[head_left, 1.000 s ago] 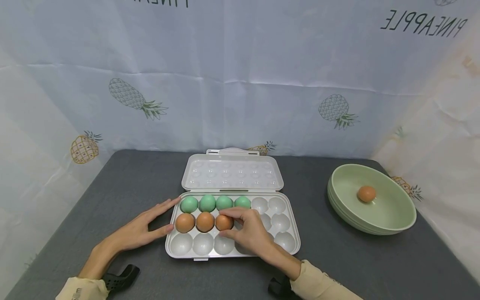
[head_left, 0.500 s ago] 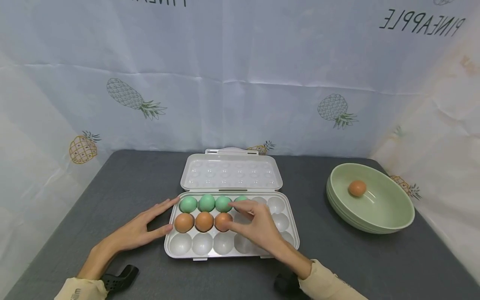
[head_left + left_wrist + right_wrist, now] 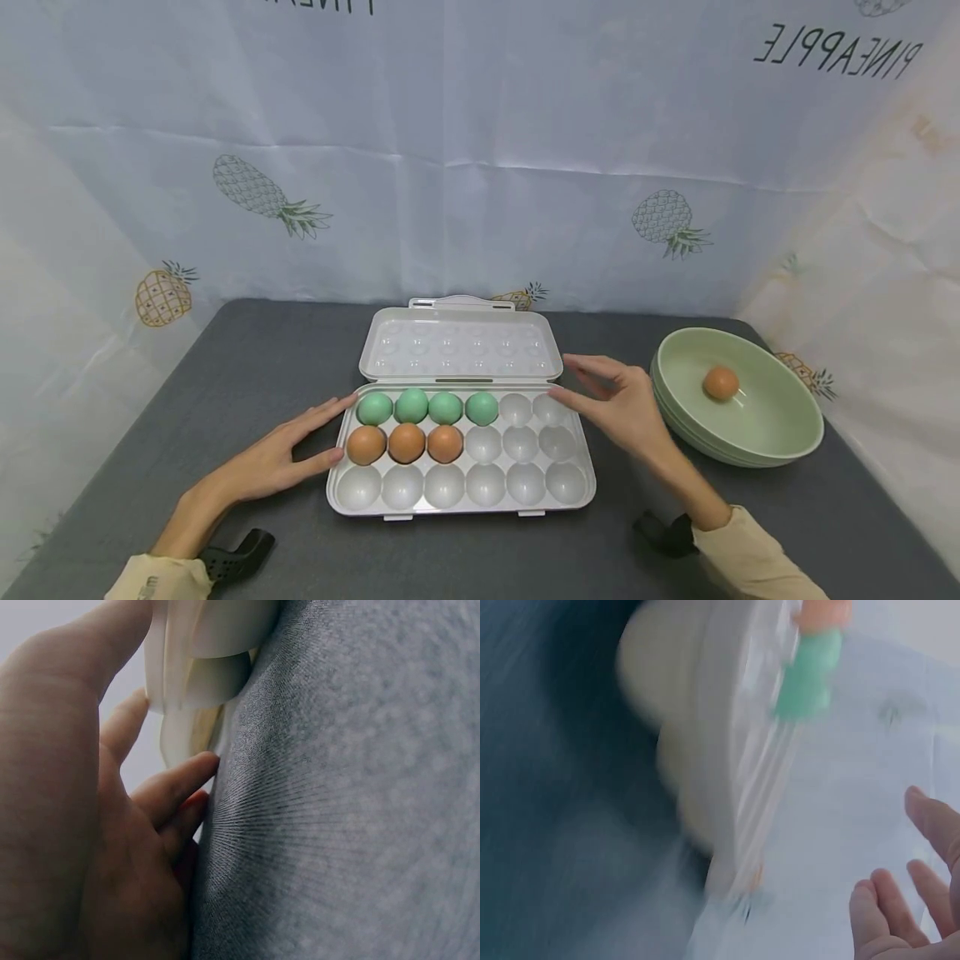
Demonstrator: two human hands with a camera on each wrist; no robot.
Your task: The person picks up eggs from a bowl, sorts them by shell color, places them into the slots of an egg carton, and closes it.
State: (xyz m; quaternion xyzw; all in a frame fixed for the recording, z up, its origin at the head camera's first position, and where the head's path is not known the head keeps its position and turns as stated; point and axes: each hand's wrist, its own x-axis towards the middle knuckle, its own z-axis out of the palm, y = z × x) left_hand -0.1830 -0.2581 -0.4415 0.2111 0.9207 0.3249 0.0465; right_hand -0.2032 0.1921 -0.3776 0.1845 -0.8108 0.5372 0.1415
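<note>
A white egg tray point(image 3: 457, 507) lies on the dark table with its lid point(image 3: 461, 343) folded back. Several green eggs point(image 3: 446, 407) fill the left of its back row. Three brown eggs point(image 3: 407, 443) sit in the left of the middle row; the front row's cups hold nothing. My left hand point(image 3: 281, 458) rests at the tray's left edge, fingers extended, fingertips and thumb at the rim. In the head view my right hand point(image 3: 622, 404) is over the tray's right back corner, holding nothing, fingers and thumb apart. The right wrist view shows the tray's side point(image 3: 731, 735) blurred.
At the right stands a stack of pale green bowls point(image 3: 780, 425) with one brown egg point(image 3: 721, 383) in the top one. The dark table point(image 3: 480, 558) ends at a pineapple-print curtain point(image 3: 465, 167) behind.
The right hand let go of the third brown egg in its cup and moved right, past the tray's right edge toward the bowls. The egg in the bowl rolled. The left hand stayed.
</note>
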